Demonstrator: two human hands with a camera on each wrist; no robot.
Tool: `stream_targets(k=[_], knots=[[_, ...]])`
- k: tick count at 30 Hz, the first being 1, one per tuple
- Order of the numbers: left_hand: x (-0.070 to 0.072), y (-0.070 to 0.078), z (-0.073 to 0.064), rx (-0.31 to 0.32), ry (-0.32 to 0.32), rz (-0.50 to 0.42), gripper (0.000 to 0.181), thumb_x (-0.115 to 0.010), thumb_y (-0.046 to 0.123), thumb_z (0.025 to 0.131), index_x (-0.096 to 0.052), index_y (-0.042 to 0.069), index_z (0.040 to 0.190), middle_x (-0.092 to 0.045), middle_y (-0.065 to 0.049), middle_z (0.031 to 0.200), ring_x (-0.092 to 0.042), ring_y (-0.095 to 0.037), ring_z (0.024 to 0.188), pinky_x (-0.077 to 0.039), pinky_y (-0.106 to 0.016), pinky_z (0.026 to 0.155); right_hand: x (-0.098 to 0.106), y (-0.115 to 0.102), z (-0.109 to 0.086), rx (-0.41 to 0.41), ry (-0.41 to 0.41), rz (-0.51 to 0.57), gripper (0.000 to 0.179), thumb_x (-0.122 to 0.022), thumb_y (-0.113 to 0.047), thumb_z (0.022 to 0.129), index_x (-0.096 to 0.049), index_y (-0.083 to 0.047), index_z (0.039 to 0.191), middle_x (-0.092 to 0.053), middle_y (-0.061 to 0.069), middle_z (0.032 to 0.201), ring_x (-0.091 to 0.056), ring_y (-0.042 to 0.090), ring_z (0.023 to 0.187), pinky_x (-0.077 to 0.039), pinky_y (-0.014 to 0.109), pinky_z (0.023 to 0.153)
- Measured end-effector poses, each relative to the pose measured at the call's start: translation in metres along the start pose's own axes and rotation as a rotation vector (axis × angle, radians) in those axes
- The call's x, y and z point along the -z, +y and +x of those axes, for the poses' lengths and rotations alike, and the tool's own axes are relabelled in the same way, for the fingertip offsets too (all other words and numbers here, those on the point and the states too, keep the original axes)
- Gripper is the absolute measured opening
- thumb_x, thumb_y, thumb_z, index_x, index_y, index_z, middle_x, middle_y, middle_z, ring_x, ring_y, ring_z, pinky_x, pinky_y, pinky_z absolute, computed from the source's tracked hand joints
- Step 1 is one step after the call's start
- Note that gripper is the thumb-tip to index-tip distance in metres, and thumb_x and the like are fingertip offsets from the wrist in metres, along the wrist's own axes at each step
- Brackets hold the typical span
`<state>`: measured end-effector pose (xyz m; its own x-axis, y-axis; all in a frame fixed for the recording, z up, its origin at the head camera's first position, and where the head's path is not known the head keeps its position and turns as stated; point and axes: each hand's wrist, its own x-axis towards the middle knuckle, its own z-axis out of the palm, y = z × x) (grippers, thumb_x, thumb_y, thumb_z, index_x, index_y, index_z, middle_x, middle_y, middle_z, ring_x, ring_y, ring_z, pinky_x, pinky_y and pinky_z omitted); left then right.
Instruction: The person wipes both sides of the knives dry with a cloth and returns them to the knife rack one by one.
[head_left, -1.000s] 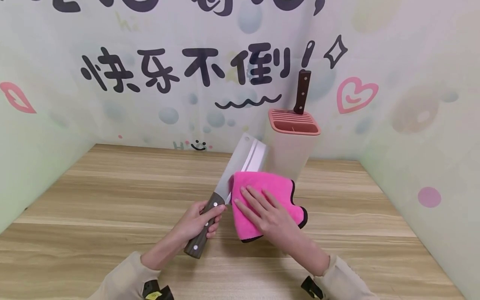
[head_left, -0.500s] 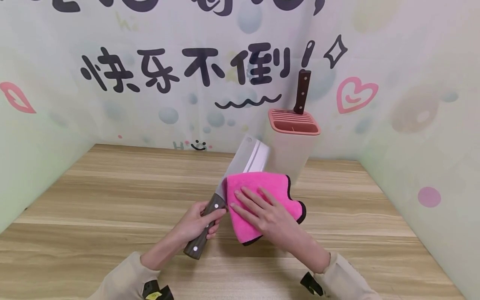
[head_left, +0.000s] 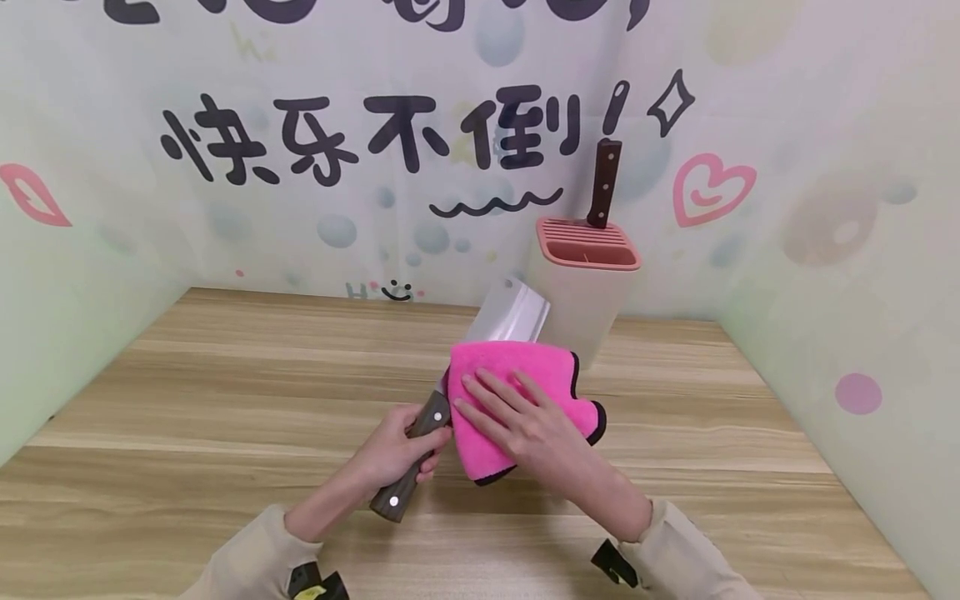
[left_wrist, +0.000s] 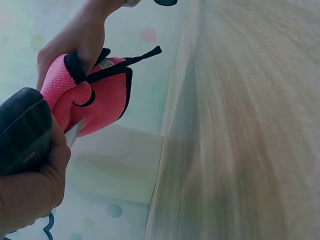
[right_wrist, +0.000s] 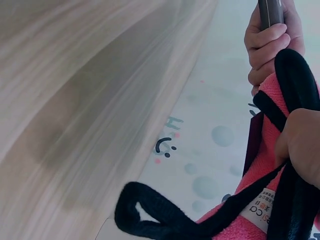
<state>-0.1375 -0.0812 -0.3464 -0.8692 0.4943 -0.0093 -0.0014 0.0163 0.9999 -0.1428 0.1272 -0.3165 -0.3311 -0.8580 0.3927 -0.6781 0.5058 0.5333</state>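
A cleaver with a broad steel blade (head_left: 511, 315) and a dark riveted handle (head_left: 393, 498) is held above the table, its blade slanting up and to the right. My left hand (head_left: 392, 450) grips the handle. Folded over the lower part of the blade is a pink cloth (head_left: 543, 367) with black edging. My right hand (head_left: 536, 429) lies across that cloth with its fingers on top. From below, in the right wrist view, the thumb of the right hand (right_wrist: 302, 147) presses into the folds beside a white label (right_wrist: 260, 207). The cloth hides the blade's lower part.
A pale knife block (head_left: 577, 308) with a pink slotted top stands at the back right, close to the blade tip. One brown-handled knife (head_left: 604, 185) is upright in it. The wooden table (head_left: 225, 400) meets printed walls at the back and sides.
My right hand and the cloth have slid a little to the left, covering the blade down to near the handle. The cleaver's tip has shifted slightly right and lower.
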Motion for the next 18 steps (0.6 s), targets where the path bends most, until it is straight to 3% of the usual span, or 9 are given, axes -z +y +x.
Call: stream_targets(k=[5,18], knots=[[-0.0022,-0.0010,0.0006,0.009,-0.005,0.002,0.013,-0.048,0.007,0.091,-0.044,-0.005,0.092,-0.044,-0.002,0.056,-0.042,-0.008,0.046,-0.038,-0.018,0.042,0.0015,-0.0009,0.0022,-0.023,-0.012,0.016,0.056,-0.063,-0.004,0.077,-0.045,-0.011,0.130,-0.041,0.010,0.135,-0.034,0.024,0.127,-0.031,0.040,0.102],[-0.0041,-0.0040,0.0008,-0.053,-0.050,0.012,0.011,-0.045,0.002,0.089,-0.044,-0.007,0.096,-0.045,-0.002,0.057,-0.043,-0.007,0.044,-0.040,-0.018,0.041,-0.0009,-0.0025,0.0094,-0.090,-0.035,-0.006,0.059,-0.065,-0.004,0.077,-0.044,-0.012,0.131,-0.039,0.011,0.136,-0.031,0.026,0.129,-0.031,0.041,0.102]])
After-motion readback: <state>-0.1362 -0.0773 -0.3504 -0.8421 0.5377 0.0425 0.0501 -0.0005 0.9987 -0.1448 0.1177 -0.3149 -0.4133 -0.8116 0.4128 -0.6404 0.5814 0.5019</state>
